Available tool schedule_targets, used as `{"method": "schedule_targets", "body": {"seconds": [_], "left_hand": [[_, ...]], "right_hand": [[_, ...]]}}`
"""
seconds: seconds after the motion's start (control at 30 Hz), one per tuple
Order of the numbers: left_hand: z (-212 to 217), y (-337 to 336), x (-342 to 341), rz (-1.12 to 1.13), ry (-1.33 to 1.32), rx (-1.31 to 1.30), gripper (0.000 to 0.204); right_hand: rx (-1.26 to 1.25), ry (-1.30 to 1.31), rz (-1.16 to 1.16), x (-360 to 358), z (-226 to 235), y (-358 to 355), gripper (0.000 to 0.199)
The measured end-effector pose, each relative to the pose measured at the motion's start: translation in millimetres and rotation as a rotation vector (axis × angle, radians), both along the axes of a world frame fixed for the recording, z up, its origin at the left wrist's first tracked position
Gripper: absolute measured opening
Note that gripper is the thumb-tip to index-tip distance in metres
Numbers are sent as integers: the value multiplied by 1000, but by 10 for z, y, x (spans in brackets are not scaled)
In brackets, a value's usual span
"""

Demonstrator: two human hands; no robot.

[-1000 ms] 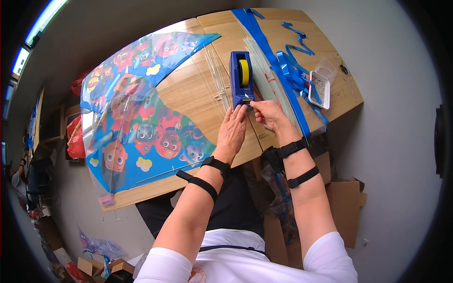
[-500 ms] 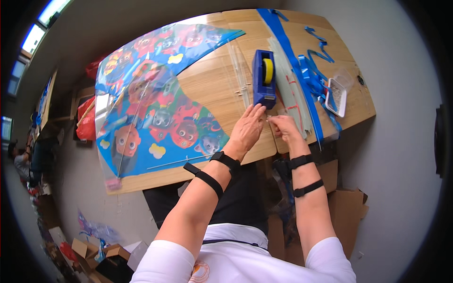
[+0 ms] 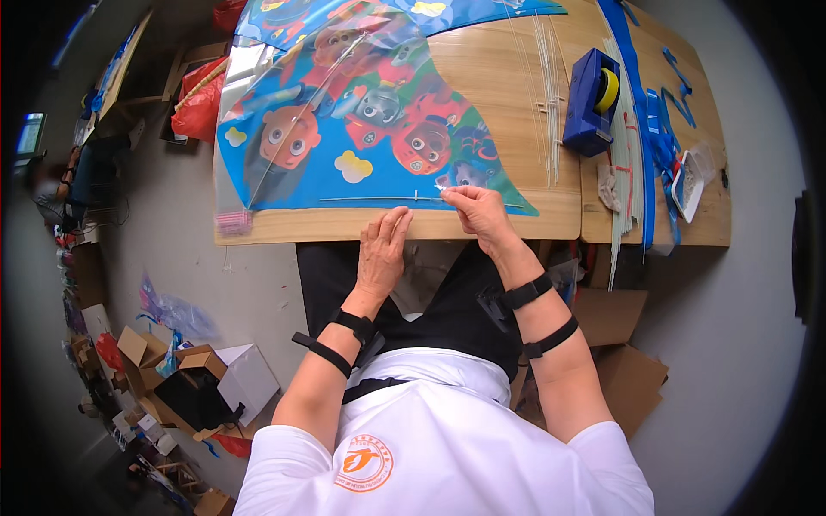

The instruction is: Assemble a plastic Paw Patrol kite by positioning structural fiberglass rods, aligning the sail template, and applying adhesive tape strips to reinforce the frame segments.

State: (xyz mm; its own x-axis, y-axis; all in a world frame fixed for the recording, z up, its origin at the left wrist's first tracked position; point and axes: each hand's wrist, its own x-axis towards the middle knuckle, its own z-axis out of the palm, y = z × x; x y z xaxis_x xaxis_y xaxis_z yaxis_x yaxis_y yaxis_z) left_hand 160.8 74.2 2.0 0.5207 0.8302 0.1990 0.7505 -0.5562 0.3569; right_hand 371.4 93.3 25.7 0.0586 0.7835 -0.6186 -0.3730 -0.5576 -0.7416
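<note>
A colourful printed plastic sheet (image 3: 353, 129) with cartoon figures, blue along its near side, lies on the wooden table. A thin rod (image 3: 370, 199) rests along its near edge, with a small pale fitting near its middle. My right hand (image 3: 486, 215) is closed in a pinch over this edge. A small whitish piece (image 3: 442, 190) shows at its fingertips, too small to tell the kind. My left hand (image 3: 381, 249) is at the table's front edge, its fingers loosely stretched and apart, with nothing visible in them.
A blue tape dispenser (image 3: 588, 107) with a yellow-cored roll stands to the right. Beside it are thin rods (image 3: 547, 95), a bundle of pale strips (image 3: 626, 155), blue ribbon (image 3: 680, 107) and a white tub (image 3: 688, 187). Open cardboard boxes (image 3: 626, 365) sit below.
Both my hands have moved away from the tape dispenser, leftward to the sheet's near edge. They have drawn apart, the right one carrying the small whitish piece. The view has shifted too.
</note>
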Motion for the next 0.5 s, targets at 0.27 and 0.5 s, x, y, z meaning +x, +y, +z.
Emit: {"method": "schedule_targets", "body": {"seconds": [0.27, 0.5], "left_hand": [[-178, 34, -24, -51, 144, 111, 57], [-202, 38, 3, -32, 194, 132, 54]], "right_hand": [[-87, -151, -6, -261, -186, 96, 15], [-50, -319, 27, -312, -190, 136, 15]]}}
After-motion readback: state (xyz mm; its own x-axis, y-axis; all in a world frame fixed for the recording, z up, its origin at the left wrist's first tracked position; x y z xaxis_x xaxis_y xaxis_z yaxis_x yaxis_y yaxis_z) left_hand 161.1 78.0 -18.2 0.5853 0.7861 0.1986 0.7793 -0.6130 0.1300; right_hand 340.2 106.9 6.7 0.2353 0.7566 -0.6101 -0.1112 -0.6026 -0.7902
